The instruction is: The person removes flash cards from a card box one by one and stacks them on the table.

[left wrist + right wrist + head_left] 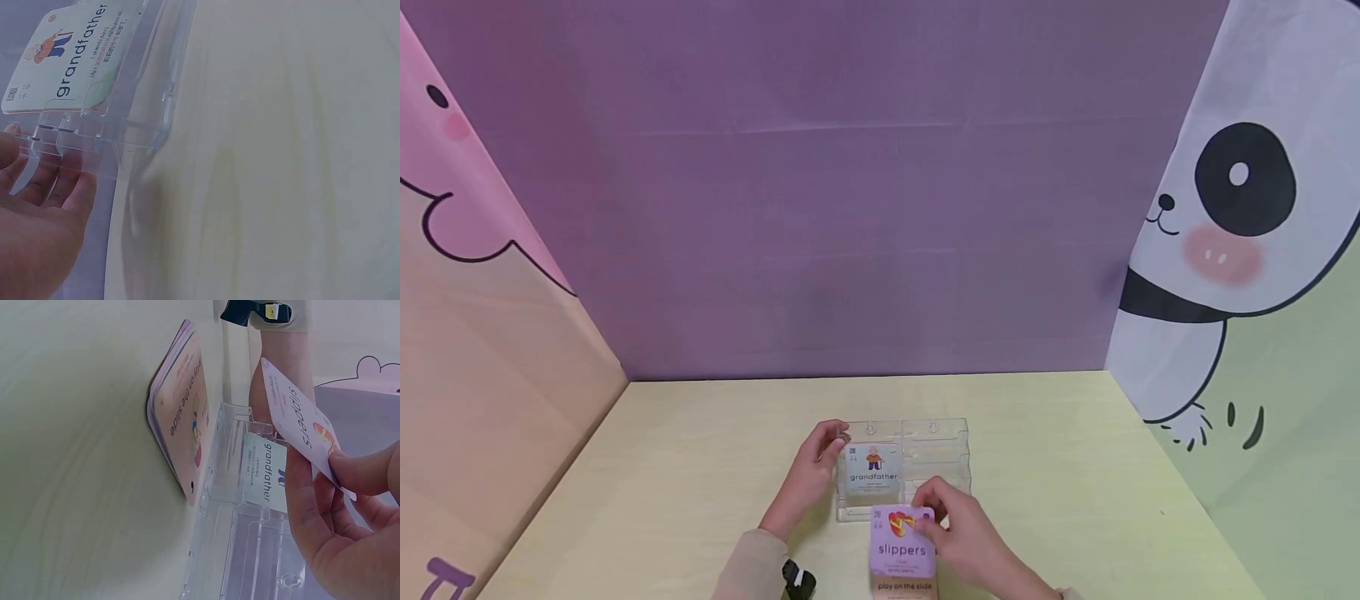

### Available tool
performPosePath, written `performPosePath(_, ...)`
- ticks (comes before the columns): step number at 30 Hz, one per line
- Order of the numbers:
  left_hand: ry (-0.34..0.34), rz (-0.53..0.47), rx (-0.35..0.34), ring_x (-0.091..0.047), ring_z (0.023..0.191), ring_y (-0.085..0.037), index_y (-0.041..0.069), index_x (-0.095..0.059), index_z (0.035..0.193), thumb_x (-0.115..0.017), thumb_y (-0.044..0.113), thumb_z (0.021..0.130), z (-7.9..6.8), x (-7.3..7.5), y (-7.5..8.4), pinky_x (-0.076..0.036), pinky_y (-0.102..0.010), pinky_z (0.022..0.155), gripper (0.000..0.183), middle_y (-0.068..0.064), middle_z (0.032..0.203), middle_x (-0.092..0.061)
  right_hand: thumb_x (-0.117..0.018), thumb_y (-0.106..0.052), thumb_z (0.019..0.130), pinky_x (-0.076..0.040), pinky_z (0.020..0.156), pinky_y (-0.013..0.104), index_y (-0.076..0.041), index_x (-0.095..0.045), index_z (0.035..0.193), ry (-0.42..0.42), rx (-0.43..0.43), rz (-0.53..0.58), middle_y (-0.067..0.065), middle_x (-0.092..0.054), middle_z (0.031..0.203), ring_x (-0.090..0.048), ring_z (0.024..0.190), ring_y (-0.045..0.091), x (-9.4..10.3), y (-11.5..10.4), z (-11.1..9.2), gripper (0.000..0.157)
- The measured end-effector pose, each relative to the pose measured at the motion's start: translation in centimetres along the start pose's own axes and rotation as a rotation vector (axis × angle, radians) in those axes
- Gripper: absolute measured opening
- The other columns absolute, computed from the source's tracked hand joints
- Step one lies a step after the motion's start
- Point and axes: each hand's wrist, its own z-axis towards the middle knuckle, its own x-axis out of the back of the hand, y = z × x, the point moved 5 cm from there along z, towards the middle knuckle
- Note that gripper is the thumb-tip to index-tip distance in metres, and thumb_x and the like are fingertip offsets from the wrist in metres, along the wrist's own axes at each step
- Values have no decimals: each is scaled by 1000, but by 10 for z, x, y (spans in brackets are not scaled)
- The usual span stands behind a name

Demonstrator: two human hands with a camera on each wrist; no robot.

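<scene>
My left hand (pixel 808 475) grips the upper left edge of a clear plastic card holder (pixel 936 457), thumb on top and fingers beneath, as the left wrist view shows. A pale card reading "grandfather" (pixel 873 468) sits in the holder's left section. My right hand (pixel 958 533) pinches a purple "slippers" card (pixel 901 546) by its upper right corner, thumb over its face. In the right wrist view that card (pixel 300 422) is raised and tilted above the table. Below it lies a stack of cards (pixel 181 419), topped by an orange-brown one reading "play on the slide".
The pale wooden table (pixel 700 433) meets a purple backdrop (pixel 850 208) at its far edge. Side panels with cartoon prints stand left and right, a panda (pixel 1240 208) on the right one. A black strap device (pixel 799 581) is on the left sleeve.
</scene>
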Motion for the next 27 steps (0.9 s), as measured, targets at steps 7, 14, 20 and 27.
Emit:
performPosePath(7, 9, 13, -1, -53, 117, -27, 5, -49, 126, -47, 8, 100, 1, 1, -1, -38, -45, 106, 27, -16, 121, -58, -63, -1, 89, -46, 62, 22, -12, -53, 96, -9, -16, 4, -2, -57, 84, -50, 78, 12, -2, 1, -1, 16)
performPosePath(14, 6, 20, 10, -52, 120, -27, 6, -49, 127, -47, 9, 100, 2, 0, 0, -36, -46, 107, 27, -14, 121, -58, -63, 0, 88, -46, 62, 22, -12, -53, 95, -27, -20, 7, -1, -58, 83, -51, 76, 10, -5, 6, -1, 18)
performPosePath(20, 3, 19, -12, -53, 118, -29, 4, -49, 126, -48, 8, 99, 2, 0, -1, -38, -46, 106, 27, -15, 121, -58, -65, -3, 88, -46, 62, 21, -13, -53, 96, -44, -39, 11, -3, -56, 82, -50, 76, 11, -8, 11, -2, 18)
performPosePath(27, 7, 34, -12, -53, 119, -29, 6, -49, 126, -48, 9, 99, 1, 0, -1, -38, -46, 106, 27, -13, 121, -58, -64, -1, 88, -46, 62, 20, -13, -53, 95, -49, -12, 11, -5, -57, 81, -51, 75, 8, -10, 12, -3, 17)
